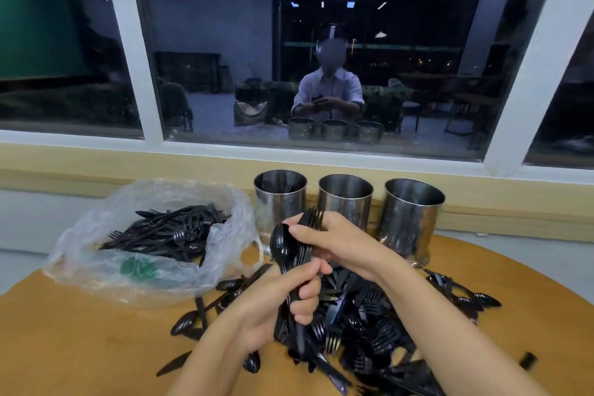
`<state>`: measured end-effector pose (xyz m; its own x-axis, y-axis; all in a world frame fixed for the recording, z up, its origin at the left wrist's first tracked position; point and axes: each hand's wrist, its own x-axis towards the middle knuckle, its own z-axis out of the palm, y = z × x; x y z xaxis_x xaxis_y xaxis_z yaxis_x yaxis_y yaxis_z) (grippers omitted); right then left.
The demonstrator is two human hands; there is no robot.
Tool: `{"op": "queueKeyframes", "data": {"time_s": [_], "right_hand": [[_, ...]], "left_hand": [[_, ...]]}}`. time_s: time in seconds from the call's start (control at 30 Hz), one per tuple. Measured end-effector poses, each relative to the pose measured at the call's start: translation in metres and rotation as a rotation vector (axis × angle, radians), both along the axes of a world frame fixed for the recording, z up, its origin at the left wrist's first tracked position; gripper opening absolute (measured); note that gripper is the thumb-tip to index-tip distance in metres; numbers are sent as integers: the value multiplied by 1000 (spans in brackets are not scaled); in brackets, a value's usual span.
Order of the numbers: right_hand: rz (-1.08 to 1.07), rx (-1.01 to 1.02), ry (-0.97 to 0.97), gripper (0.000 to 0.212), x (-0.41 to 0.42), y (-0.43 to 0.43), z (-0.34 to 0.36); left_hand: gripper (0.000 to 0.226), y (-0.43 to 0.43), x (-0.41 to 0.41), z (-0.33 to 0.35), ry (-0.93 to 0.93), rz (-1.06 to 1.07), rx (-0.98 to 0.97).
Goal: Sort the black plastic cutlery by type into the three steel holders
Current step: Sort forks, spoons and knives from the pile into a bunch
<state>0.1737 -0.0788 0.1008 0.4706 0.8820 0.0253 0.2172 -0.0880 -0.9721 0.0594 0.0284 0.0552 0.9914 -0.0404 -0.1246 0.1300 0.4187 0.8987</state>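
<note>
Three steel holders stand in a row at the table's far edge: the left holder (pixel 280 199), the middle holder (pixel 345 199) and the right holder (pixel 413 219). The left one has some black pieces inside. My left hand (pixel 283 296) grips a bundle of black spoons (pixel 283 246) by the handles, bowls up. My right hand (pixel 334 239) holds several black forks (pixel 312 218) and pinches at the top of the spoon bundle. A heap of black cutlery (pixel 363 325) lies on the table beneath both hands.
A clear plastic bag (pixel 154 235) holding more black cutlery lies at the left of the round wooden table (pixel 74 337). Loose spoons (pixel 479 299) lie at the right. A window behind the holders reflects a person.
</note>
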Motion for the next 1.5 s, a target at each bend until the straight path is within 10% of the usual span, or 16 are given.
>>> {"op": "queueKeyframes", "data": {"time_s": [0.3,0.47,0.97,1.17,1.5], "right_hand": [[-243,52,-366,14,-10,-26,-9],[-323,99,-229,14,-1,-28,-19],[-634,219,-117,12,71,-37,-22],[-979,420,-515,11,162,-19,26],[-550,-329,-669,12,212,35,-23]], "left_hand": [[34,-36,0,1,-36,288,522],[36,-43,7,-2,-113,457,656],[32,-17,57,-37,68,506,191],[39,6,76,-49,110,466,267],[48,17,90,-52,155,318,-95]]}}
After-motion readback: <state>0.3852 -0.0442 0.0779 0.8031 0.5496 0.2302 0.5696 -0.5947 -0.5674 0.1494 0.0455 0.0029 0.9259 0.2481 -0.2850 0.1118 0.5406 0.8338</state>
